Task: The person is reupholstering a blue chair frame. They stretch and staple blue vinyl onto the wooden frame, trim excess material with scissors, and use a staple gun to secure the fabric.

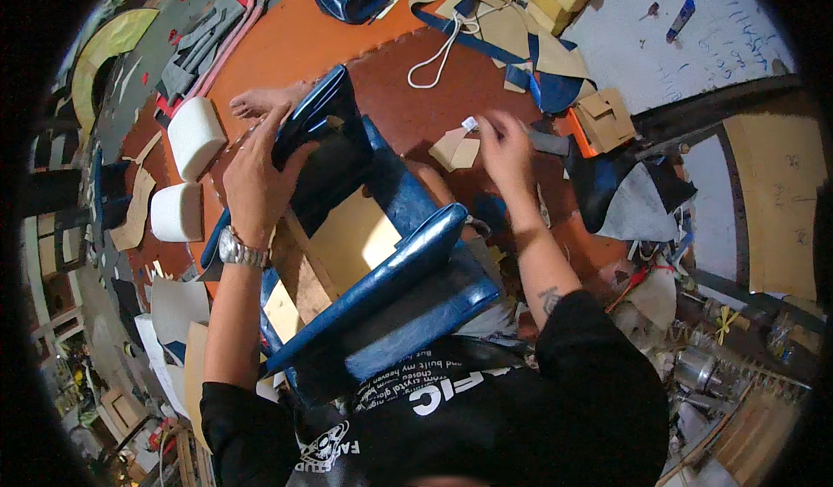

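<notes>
In my lap lies a glossy blue leather piece, shaped like an open bag, with raised padded edges and a dark inside. A pale tan board shows within its opening. My left hand, with a metal watch at the wrist, grips the blue piece's upper left side between thumb and fingers. Off to the right and apart from it, my right hand is closed in a pinch. A small white scrap shows at its fingertips. Tan cut pieces lie just beside that hand.
Two white rounded blocks stand on the left of the brown and orange floor sheet. Leather and card cutouts with a white cord lie at the back. A bare foot is beyond my left hand. Tools and scraps crowd the right.
</notes>
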The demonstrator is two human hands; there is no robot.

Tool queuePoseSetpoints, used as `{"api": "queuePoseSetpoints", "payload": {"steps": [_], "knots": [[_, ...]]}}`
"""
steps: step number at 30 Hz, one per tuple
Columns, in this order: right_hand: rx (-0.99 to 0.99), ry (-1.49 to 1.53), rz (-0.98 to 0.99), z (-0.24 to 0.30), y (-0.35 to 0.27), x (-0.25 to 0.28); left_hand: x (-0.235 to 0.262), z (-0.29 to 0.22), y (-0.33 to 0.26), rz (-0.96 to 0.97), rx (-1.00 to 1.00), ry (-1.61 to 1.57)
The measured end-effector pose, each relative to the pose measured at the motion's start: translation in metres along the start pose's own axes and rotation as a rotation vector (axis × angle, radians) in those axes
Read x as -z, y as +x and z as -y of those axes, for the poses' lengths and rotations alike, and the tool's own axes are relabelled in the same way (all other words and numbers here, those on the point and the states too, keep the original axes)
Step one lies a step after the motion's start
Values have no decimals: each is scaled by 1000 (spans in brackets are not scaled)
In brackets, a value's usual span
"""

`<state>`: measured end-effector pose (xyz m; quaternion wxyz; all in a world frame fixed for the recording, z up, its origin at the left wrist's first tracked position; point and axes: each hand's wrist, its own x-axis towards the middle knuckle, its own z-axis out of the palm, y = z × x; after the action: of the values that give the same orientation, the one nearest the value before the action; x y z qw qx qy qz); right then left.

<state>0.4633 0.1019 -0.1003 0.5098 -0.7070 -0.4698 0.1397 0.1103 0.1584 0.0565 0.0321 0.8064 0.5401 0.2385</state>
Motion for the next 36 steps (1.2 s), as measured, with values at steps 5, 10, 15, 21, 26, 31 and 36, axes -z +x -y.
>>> {"api": "queuePoseSetpoints", "payload": {"steps": [5, 10, 15, 21, 26, 31, 36], "knots": [[-336, -633, 243, -169, -160, 108, 6, -20, -13, -272, -372, 229], [-132, -572, 243, -240, -245, 148, 23, -45, -24, -39, -156, 181], [-439, -568, 296, -236, -205, 134, 33, -60, -24, 200, 54, 112], [-408, -650, 281, -219, -182, 144, 33, -54, -31, 430, 19, 241], [-226, -727, 325, -264, -177, 160, 35, -41, -39, 604, -40, 231], [-880, -24, 419, -228, -101, 170, 45, -28, -23, 359, 91, -235], [-106, 86, 524, -53, -30, 106, 44, -13, -3, 271, 166, -137]]}}
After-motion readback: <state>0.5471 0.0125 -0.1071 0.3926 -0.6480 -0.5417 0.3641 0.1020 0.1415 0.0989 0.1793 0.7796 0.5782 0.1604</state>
